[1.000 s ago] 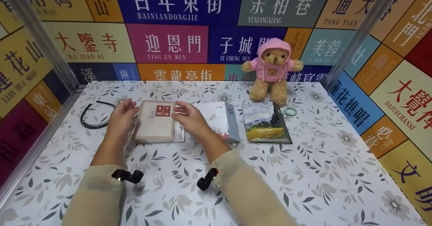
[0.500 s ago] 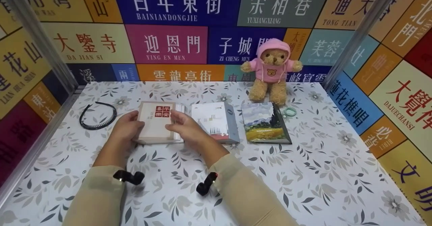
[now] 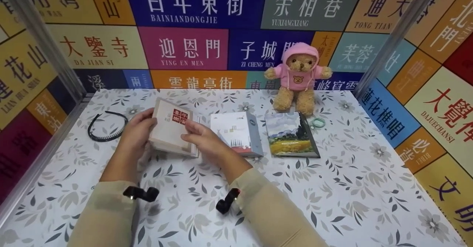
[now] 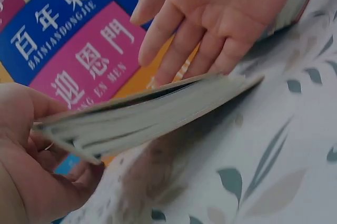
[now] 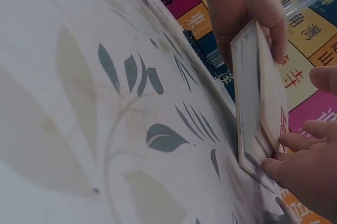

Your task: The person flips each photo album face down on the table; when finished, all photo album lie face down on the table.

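A thick beige book (image 3: 167,132) with red square characters on its cover is tilted, its left side raised off the table. My left hand (image 3: 133,138) grips that left side, thumb on the cover and fingers beneath, as the left wrist view shows with the hand (image 4: 31,161) and the page block (image 4: 142,124). Along the opposite edge my right hand (image 3: 207,140) rests with its fingers extended; in the right wrist view those fingers (image 5: 305,147) touch the book's lower corner.
Right of the hands lie a white book with a blue spine (image 3: 232,132) and a landscape-painting book (image 3: 290,134). A teddy bear in a pink hoodie (image 3: 300,77) sits behind, a green ring (image 3: 318,122) beside it. A black headband (image 3: 107,127) lies left on the floral tabletop (image 3: 177,217).
My hands have come in from hovering beside the beige book to touching it. My left hand has taken hold, and the book has lifted and turned clockwise at its left side.
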`<control>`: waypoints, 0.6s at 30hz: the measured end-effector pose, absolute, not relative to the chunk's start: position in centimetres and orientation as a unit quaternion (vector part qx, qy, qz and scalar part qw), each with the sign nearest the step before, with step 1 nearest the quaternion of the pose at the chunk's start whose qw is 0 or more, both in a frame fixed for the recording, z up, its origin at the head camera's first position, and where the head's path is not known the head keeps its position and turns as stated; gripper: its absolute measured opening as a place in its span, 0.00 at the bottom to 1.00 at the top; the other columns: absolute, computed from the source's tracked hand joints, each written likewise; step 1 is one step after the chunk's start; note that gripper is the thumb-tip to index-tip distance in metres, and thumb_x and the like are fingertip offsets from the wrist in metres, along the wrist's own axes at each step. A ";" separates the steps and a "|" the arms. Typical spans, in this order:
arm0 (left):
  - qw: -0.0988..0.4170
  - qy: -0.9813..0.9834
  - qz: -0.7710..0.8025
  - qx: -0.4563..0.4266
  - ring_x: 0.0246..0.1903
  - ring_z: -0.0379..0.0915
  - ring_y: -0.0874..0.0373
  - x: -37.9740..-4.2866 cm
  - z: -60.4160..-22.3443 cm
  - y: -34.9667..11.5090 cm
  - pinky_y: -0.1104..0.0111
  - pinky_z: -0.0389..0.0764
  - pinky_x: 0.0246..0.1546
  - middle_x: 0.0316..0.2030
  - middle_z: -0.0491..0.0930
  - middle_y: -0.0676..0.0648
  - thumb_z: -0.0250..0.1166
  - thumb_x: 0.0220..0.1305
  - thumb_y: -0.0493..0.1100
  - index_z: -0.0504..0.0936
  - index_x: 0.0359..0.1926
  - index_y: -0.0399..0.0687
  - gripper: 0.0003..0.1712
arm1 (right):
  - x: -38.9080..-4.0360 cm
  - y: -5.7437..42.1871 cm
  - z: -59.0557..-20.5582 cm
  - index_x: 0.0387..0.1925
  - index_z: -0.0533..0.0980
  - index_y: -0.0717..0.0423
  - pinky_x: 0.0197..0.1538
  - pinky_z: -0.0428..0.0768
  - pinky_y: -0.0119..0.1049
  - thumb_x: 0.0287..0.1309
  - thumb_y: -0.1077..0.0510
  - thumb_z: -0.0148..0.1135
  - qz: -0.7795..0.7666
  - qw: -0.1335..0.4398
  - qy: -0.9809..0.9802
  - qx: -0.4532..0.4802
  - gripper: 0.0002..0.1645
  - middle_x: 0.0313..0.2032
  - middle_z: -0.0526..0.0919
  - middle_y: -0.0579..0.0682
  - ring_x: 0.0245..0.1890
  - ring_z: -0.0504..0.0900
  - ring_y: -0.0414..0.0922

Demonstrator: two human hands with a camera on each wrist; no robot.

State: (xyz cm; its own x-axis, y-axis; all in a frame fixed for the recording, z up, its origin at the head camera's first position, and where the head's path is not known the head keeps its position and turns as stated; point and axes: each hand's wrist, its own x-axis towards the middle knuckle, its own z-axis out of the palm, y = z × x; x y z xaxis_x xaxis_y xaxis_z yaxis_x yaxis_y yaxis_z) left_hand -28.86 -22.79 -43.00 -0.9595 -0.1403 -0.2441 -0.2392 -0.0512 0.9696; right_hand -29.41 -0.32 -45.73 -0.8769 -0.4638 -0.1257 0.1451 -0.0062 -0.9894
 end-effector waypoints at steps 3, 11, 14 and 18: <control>0.039 0.663 0.739 -0.117 0.71 0.72 0.55 -28.2 -41.8 -22.0 0.68 0.83 0.59 0.80 0.66 0.48 0.55 0.83 0.51 0.65 0.82 0.62 0.31 | -29.1 -0.3 -45.0 0.84 0.59 0.52 0.87 0.56 0.42 0.72 0.52 0.67 -0.685 0.215 0.686 -0.115 0.46 0.84 0.61 0.50 0.85 0.59 0.48; 0.014 0.676 0.735 -0.044 0.74 0.71 0.53 -27.6 -40.8 -20.3 0.67 0.78 0.70 0.80 0.68 0.44 0.55 0.84 0.50 0.66 0.82 0.49 0.31 | -28.1 -0.2 -42.4 0.82 0.64 0.38 0.81 0.70 0.50 0.76 0.39 0.60 -0.674 0.201 0.701 -0.113 0.39 0.82 0.65 0.47 0.80 0.69 0.52; 0.000 0.702 0.712 -0.022 0.72 0.72 0.54 -27.4 -40.6 -19.7 0.62 0.74 0.75 0.80 0.68 0.44 0.58 0.82 0.52 0.67 0.81 0.46 0.34 | -27.7 -0.1 -41.7 0.82 0.64 0.37 0.78 0.74 0.52 0.78 0.41 0.59 -0.702 0.195 0.671 -0.134 0.37 0.82 0.65 0.46 0.79 0.70 0.52; -0.004 0.720 0.694 0.004 0.73 0.71 0.52 -27.1 -40.5 -19.2 0.58 0.70 0.78 0.79 0.69 0.43 0.61 0.80 0.53 0.66 0.81 0.43 0.37 | -27.6 0.1 -41.4 0.83 0.63 0.35 0.76 0.77 0.54 0.80 0.43 0.58 -0.716 0.175 0.659 -0.152 0.36 0.82 0.66 0.46 0.79 0.70 0.51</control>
